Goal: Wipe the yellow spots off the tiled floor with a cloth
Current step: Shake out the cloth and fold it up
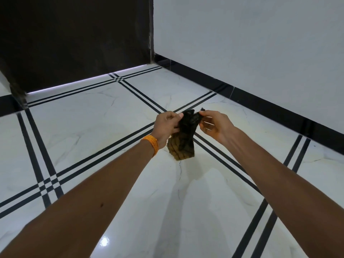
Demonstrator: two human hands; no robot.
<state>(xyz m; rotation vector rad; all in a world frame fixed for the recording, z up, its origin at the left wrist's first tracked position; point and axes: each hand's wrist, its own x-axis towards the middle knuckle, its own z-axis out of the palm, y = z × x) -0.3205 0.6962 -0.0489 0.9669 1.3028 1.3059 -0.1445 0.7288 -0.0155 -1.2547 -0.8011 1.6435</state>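
A dark cloth [183, 138], black at the top and yellowish-brown at its hanging lower end, is held in the air above the floor. My left hand [166, 125] grips its upper left edge; an orange thread band circles that wrist. My right hand [214, 123] pinches the upper right edge between thumb and fingers. Below lies the glossy white marble-look tiled floor [89, 116] with double black stripe borders. No yellow spots show on the floor around the hands.
A white wall [251, 43] with a black skirting [260, 103] runs along the right. A dark doorway or panel [74, 38] stands at the back left. A light reflection [104, 241] glints on the near tile.
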